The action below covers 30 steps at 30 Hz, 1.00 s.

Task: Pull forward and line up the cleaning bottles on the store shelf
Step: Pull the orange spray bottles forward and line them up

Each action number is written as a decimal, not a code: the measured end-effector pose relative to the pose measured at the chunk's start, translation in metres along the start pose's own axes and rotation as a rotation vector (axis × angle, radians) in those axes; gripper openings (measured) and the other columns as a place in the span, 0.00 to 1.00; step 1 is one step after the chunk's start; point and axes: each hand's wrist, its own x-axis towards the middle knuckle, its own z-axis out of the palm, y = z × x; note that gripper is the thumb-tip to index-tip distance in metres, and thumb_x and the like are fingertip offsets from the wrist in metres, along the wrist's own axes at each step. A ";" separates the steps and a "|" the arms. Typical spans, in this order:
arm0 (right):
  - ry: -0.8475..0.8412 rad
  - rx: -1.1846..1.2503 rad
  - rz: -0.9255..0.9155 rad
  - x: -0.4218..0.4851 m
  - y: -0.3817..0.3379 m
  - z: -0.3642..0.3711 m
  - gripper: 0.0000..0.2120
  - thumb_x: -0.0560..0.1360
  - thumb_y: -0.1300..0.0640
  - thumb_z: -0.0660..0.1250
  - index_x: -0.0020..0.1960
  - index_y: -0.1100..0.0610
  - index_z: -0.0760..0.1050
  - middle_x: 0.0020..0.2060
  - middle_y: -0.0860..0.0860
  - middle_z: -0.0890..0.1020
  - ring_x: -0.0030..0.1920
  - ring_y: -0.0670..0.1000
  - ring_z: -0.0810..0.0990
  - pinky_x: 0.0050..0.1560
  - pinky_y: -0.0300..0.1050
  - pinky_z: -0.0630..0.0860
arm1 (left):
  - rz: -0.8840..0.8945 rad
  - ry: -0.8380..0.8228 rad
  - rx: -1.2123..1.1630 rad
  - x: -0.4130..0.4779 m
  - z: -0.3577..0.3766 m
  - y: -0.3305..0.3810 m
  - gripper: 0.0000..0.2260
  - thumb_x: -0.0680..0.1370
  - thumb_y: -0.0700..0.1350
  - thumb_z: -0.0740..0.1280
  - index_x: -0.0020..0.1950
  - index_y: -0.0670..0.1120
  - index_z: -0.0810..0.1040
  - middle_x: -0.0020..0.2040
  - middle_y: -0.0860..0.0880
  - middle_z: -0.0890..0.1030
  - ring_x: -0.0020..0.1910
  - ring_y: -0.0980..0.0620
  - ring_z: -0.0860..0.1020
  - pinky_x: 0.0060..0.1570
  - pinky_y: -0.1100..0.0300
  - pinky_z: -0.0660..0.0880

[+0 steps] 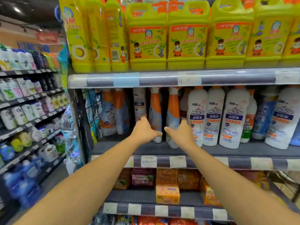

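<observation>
Left spray bottle [155, 111] and right spray bottle [172, 111], orange-white, stand set back behind price rail [178, 161], right one leaning. My left hand [143, 129] wraps left one low, my right hand [181, 133] wraps right one, thumbs across fronts. Risk as I judge it: low grip on tall narrow bottles. Quick pull toward rail could tip them, or knock white Mr Muscle bottles [197, 116] just beside, sending row over rail.

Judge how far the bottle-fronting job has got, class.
Done: the white Mr Muscle bottles stand in a row near the shelf edge. In hand: the left hand grips one orange spray bottle, the right hand the next spray bottle. Left: the spray bottles by the wire rack sit further back.
</observation>
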 end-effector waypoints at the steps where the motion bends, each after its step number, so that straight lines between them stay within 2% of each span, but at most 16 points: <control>1: 0.032 0.006 0.009 -0.001 -0.003 0.004 0.30 0.68 0.48 0.74 0.62 0.62 0.67 0.47 0.53 0.77 0.51 0.58 0.78 0.44 0.46 0.70 | -0.013 0.009 -0.036 0.002 -0.002 0.000 0.32 0.65 0.56 0.78 0.56 0.38 0.69 0.35 0.50 0.71 0.31 0.57 0.71 0.18 0.64 0.60; 3: 0.092 -0.002 0.047 0.001 -0.001 0.011 0.25 0.68 0.48 0.74 0.55 0.61 0.67 0.38 0.47 0.72 0.47 0.55 0.76 0.42 0.46 0.69 | -0.031 0.034 -0.070 0.015 0.002 -0.008 0.37 0.63 0.55 0.79 0.59 0.31 0.71 0.30 0.45 0.73 0.28 0.55 0.73 0.16 0.61 0.61; 4: 0.107 -0.017 0.068 0.000 0.001 0.015 0.23 0.68 0.48 0.74 0.52 0.60 0.67 0.36 0.45 0.70 0.45 0.54 0.75 0.41 0.45 0.69 | -0.028 0.020 -0.064 0.022 0.006 -0.012 0.41 0.63 0.56 0.79 0.64 0.31 0.69 0.33 0.44 0.76 0.32 0.54 0.76 0.18 0.63 0.66; 5: 0.120 -0.012 0.090 0.001 0.004 0.018 0.23 0.68 0.48 0.73 0.51 0.58 0.65 0.35 0.45 0.69 0.43 0.53 0.74 0.40 0.45 0.68 | -0.024 -0.008 -0.066 0.027 0.010 -0.014 0.46 0.62 0.57 0.79 0.68 0.33 0.64 0.42 0.42 0.80 0.40 0.51 0.79 0.27 0.63 0.74; 6: 0.132 -0.010 0.104 0.001 0.006 0.021 0.22 0.68 0.48 0.73 0.50 0.57 0.65 0.35 0.45 0.69 0.43 0.53 0.73 0.38 0.44 0.68 | -0.017 -0.036 -0.091 0.032 0.013 -0.015 0.50 0.61 0.57 0.80 0.72 0.36 0.59 0.54 0.41 0.79 0.52 0.47 0.79 0.42 0.60 0.78; 7: 0.141 -0.010 0.104 0.001 0.009 0.022 0.22 0.68 0.48 0.73 0.49 0.57 0.65 0.36 0.46 0.70 0.42 0.53 0.73 0.35 0.44 0.67 | -0.007 -0.062 -0.133 0.036 0.018 -0.015 0.52 0.60 0.56 0.80 0.74 0.39 0.55 0.64 0.41 0.75 0.61 0.45 0.75 0.54 0.56 0.76; 8: 0.149 -0.024 0.101 0.000 0.010 0.023 0.21 0.68 0.48 0.73 0.49 0.57 0.65 0.38 0.48 0.72 0.42 0.53 0.73 0.33 0.43 0.67 | -0.002 -0.071 -0.179 0.039 0.021 -0.016 0.54 0.60 0.55 0.81 0.75 0.42 0.53 0.70 0.42 0.70 0.67 0.44 0.70 0.63 0.55 0.71; 10: 0.146 -0.050 0.086 0.000 0.016 0.024 0.21 0.68 0.48 0.73 0.49 0.57 0.66 0.42 0.53 0.75 0.43 0.55 0.75 0.33 0.43 0.66 | 0.008 -0.072 -0.264 0.043 0.029 -0.015 0.55 0.58 0.53 0.82 0.75 0.44 0.52 0.74 0.44 0.64 0.72 0.45 0.64 0.69 0.54 0.64; 12: 0.130 -0.070 0.068 0.002 0.020 0.023 0.20 0.68 0.48 0.73 0.49 0.57 0.67 0.43 0.53 0.76 0.43 0.55 0.75 0.34 0.44 0.67 | 0.001 -0.029 -0.360 0.048 0.036 -0.016 0.54 0.56 0.51 0.83 0.74 0.45 0.56 0.72 0.44 0.66 0.71 0.47 0.65 0.70 0.53 0.64; 16: 0.119 -0.063 0.052 0.008 0.022 0.022 0.21 0.67 0.48 0.75 0.47 0.57 0.68 0.38 0.50 0.75 0.40 0.52 0.75 0.32 0.43 0.67 | 0.002 -0.003 -0.459 0.057 0.043 -0.019 0.45 0.55 0.48 0.82 0.68 0.46 0.66 0.66 0.47 0.74 0.66 0.50 0.72 0.65 0.57 0.70; 20: 0.124 -0.038 0.041 0.012 0.023 0.025 0.21 0.65 0.48 0.76 0.46 0.61 0.73 0.40 0.55 0.80 0.41 0.55 0.79 0.38 0.44 0.72 | -0.006 0.000 -0.446 0.064 0.044 -0.020 0.46 0.53 0.49 0.82 0.68 0.45 0.65 0.63 0.46 0.75 0.63 0.50 0.74 0.62 0.51 0.74; 23: 0.155 0.013 0.019 0.014 0.024 0.026 0.21 0.64 0.49 0.77 0.48 0.60 0.75 0.40 0.55 0.81 0.40 0.55 0.79 0.39 0.45 0.74 | -0.058 0.054 -0.355 0.062 0.043 -0.018 0.49 0.53 0.54 0.81 0.68 0.45 0.61 0.64 0.44 0.72 0.64 0.45 0.72 0.62 0.50 0.73; 26: 0.169 0.044 -0.003 0.014 0.029 0.028 0.19 0.66 0.50 0.76 0.47 0.60 0.74 0.39 0.55 0.80 0.39 0.55 0.79 0.38 0.44 0.73 | -0.115 0.259 -0.205 0.047 0.046 -0.019 0.51 0.55 0.57 0.80 0.68 0.47 0.53 0.64 0.40 0.65 0.64 0.40 0.65 0.60 0.51 0.70; 30: 0.181 0.093 -0.042 0.015 0.032 0.030 0.13 0.67 0.53 0.74 0.44 0.57 0.73 0.35 0.53 0.80 0.37 0.53 0.79 0.33 0.41 0.69 | -0.153 0.592 -0.187 0.024 0.043 -0.030 0.53 0.56 0.55 0.81 0.70 0.40 0.56 0.60 0.37 0.66 0.60 0.37 0.65 0.56 0.45 0.69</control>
